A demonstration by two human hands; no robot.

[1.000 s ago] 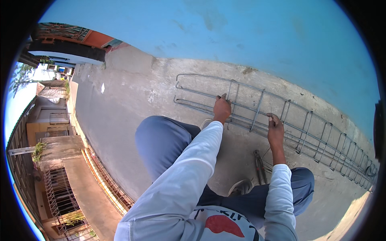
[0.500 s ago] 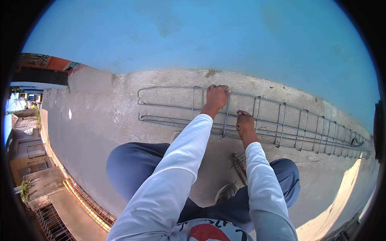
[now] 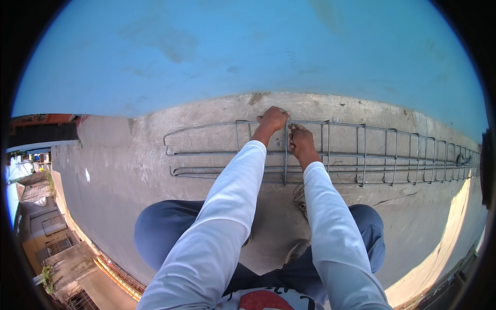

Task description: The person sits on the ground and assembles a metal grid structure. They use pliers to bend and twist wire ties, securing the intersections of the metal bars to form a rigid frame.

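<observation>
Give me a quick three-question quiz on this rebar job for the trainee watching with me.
1. True or false: both hands are on the top far bar of the steel cage.
2. What does the cage lie on? A) grass B) concrete floor C) a wooden table
3. Fill in: behind the cage stands a ___ wall.

Key
1. True: the left hand and the right hand sit close together on the far bar, beside an upright stirrup.
2. B: the concrete floor.
3. Blue: the wall is painted blue.
</observation>
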